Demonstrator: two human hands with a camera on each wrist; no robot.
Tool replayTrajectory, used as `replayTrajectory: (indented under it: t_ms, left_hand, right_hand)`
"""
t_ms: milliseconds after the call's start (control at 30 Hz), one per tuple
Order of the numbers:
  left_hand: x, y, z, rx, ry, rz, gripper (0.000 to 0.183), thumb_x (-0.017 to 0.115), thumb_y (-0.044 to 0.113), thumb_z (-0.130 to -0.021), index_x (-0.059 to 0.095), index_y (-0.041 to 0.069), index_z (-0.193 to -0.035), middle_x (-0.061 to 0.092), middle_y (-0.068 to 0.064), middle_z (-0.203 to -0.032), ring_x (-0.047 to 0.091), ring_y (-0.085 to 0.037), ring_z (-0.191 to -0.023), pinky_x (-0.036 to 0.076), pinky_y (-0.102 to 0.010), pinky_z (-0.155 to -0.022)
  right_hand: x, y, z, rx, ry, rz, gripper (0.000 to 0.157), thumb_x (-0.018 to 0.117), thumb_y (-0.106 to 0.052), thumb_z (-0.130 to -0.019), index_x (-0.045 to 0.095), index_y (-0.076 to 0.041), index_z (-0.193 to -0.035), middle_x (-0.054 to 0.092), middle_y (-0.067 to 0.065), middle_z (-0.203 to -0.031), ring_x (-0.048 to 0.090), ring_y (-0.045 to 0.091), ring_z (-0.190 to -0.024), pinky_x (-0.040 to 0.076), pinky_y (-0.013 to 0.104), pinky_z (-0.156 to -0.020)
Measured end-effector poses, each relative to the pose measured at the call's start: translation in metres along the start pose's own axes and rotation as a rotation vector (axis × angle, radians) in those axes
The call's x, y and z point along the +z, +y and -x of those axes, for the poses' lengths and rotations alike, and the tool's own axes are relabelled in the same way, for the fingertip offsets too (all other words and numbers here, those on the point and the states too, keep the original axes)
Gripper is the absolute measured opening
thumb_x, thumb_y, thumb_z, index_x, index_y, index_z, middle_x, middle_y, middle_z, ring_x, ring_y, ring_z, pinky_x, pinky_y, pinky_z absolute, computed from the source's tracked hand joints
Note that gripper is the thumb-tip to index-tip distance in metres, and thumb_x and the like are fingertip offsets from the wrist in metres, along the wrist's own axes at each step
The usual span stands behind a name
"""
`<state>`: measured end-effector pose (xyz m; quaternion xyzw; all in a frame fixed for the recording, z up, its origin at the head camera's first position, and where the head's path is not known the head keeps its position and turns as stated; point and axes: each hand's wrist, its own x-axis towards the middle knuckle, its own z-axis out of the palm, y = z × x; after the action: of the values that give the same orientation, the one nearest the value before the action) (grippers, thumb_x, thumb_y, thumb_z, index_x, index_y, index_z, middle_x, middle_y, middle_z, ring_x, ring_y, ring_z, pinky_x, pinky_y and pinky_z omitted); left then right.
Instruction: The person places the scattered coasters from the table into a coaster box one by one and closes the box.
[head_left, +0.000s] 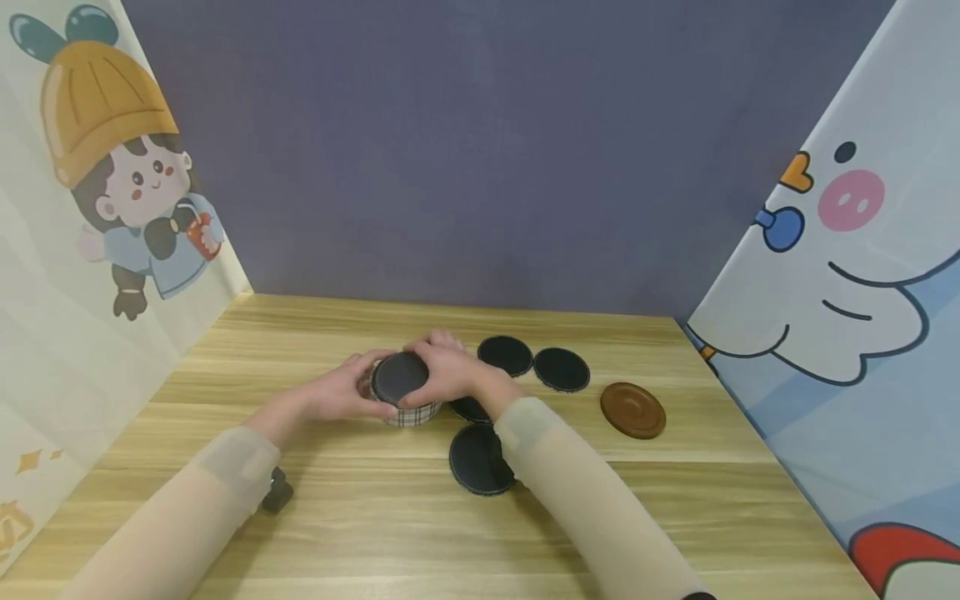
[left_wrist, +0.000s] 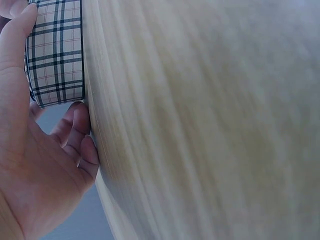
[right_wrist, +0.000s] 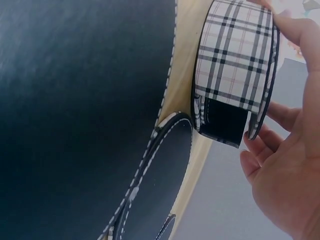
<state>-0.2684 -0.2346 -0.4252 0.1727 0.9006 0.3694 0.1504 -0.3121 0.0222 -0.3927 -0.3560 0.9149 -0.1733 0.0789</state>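
I have both hands at the round plaid holder, which stands on the wood-grain desk. The left hand grips the holder's left side: on my left wrist feed the thumb lies along the plaid wall and the fingers curl in around it, so they are clamped on the holder. The right hand comes over the holder from its right, thumb and fingers pinching the edge of the top disc, a black one at the holder's mouth. I cannot tell whether that disc sits flush. On my right wrist feed I see a gap in the holder's wall, dark inside.

Just right of the holder, a black disc lies partly hidden under the right hand. Nearer me than the holder and to its right is another black disc, partly covered by the right sleeve. Beyond the first, right of the holder and a bit farther back, two more black discs lie side by side. A brown disc lies well to the holder's right. Nearer me than the holder, to its left, a small black object shows beside the left sleeve.
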Motion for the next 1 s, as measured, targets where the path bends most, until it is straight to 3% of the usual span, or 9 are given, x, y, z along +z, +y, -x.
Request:
replayTrajectory:
  t_ms: [1000]
  left_hand:
    - [0.0000,0.0019,0.0021,-0.002,-0.012,0.007,0.112,0.087,0.058,-0.091,0.020,0.025,-0.175,0.029,-0.028,-0.165,0.054,-0.050,-0.144,0.049,-0.064,-0.119]
  right_hand:
    - [0.0034,0.0017,0.0035,-0.019,-0.018,-0.025,0.091,0.086,-0.063,-0.086,0.051,-0.028,-0.163,0.048,0.001,-0.153,0.041,0.022,-0.135,0.040,0.045,-0.114]
